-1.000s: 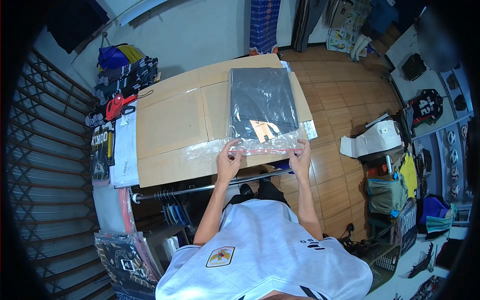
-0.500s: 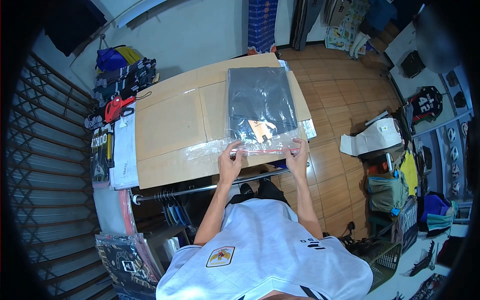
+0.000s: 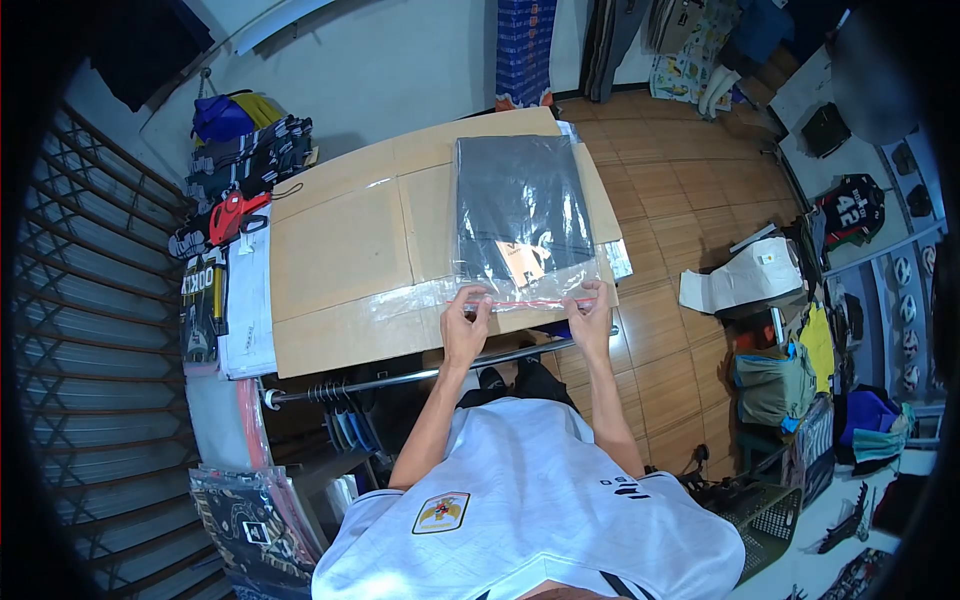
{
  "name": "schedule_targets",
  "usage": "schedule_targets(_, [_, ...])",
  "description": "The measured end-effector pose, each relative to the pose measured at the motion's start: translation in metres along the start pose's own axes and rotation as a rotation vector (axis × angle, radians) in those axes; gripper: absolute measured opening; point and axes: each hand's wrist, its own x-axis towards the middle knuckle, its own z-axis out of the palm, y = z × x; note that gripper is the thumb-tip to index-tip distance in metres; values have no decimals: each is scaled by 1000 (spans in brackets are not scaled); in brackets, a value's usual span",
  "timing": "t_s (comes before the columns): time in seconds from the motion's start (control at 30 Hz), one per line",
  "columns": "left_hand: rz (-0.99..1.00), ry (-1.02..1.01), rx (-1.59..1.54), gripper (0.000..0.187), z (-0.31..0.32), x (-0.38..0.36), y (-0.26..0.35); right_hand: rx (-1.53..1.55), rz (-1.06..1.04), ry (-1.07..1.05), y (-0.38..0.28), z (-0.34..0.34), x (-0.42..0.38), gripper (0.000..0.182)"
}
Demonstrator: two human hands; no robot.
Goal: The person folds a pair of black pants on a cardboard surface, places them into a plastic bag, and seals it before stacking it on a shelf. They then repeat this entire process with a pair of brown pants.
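Note:
A clear plastic zip bag (image 3: 520, 175) lies flat on the cardboard-topped table (image 3: 340, 240), holding a folded dark grey garment (image 3: 515, 205) with a tan paper tag (image 3: 522, 265) near its lower edge. The bag's red zip strip (image 3: 525, 303) runs along the end nearest me. My left hand (image 3: 466, 325) pinches the strip's left part between thumb and fingers. At the right part of the strip, my right hand (image 3: 590, 318) is closed on the bag's edge in the same manner.
A metal rail (image 3: 430, 375) with hangers runs under the table's front edge. Left on the table are white papers (image 3: 247, 310) and a red tape dispenser (image 3: 236, 215). Folded clothes (image 3: 250, 160) are stacked behind them. A white sheet (image 3: 745, 272) lies on boxes at right.
My left hand has shifted slightly right along the zip strip, and my right hand has moved a little left. The bag's plastic and the tag have shifted slightly.

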Motion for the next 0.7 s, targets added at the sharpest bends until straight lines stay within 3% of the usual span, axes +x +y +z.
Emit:
schedule_targets(0.33, [-3, -14, -10, 20, 11, -1, -2, -52, 149, -90, -22, 0, -5, 45])
schedule_targets(0.43, [79, 49, -38, 19, 13, -1, -1, 101, 92, -72, 0, 6, -2, 45])
schedule_targets(0.53, [31, 29, -40, 21, 13, 1, -3, 101, 5, -37, 7, 12, -1, 45])
schedule_targets(0.7, [-14, 11, -54, 23, 16, 0, -6, 16, 93, -62, -17, 8, -8, 43])
